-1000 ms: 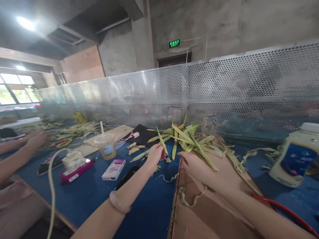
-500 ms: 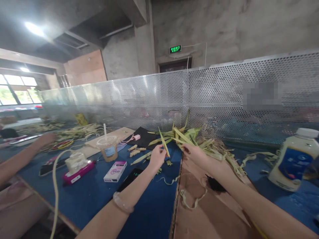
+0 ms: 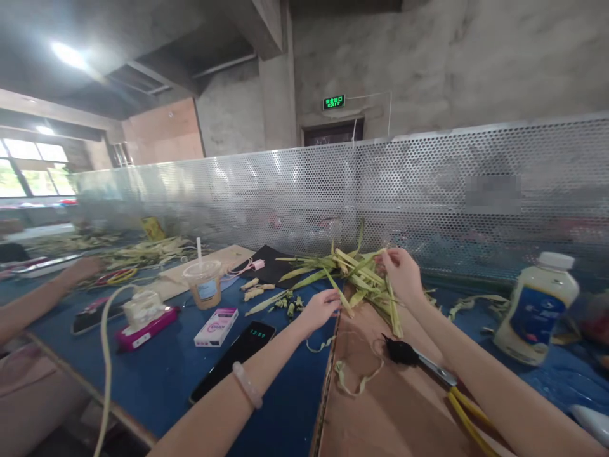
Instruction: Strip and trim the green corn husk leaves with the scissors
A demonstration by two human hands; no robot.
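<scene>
My left hand [image 3: 320, 308] pinches the lower end of a long green leaf strip [image 3: 339, 292] above the blue table [image 3: 162, 368]. My right hand [image 3: 402, 274] is closed on a bunch of green leaves [image 3: 361, 273] by the perforated metal screen [image 3: 428, 190], lifting their near ends. Both hands hover at the far edge of a brown cardboard sheet [image 3: 380, 406]. Yellow-handled scissors [image 3: 428, 368] lie on the cardboard below my right forearm. Curled leaf trimmings [image 3: 352, 374] lie beside them.
A black phone [image 3: 235, 362], a white-pink box [image 3: 217, 327], a tissue pack [image 3: 143, 314] and a drink cup with a straw [image 3: 204, 282] stand at left. A white bottle [image 3: 535, 311] stands at right. Another person's arm [image 3: 42, 298] rests at far left.
My right hand moved up and right and closed on the leaf bunch. My left hand lowered its strip toward the cardboard edge. The scissors came into view; the view tilted down.
</scene>
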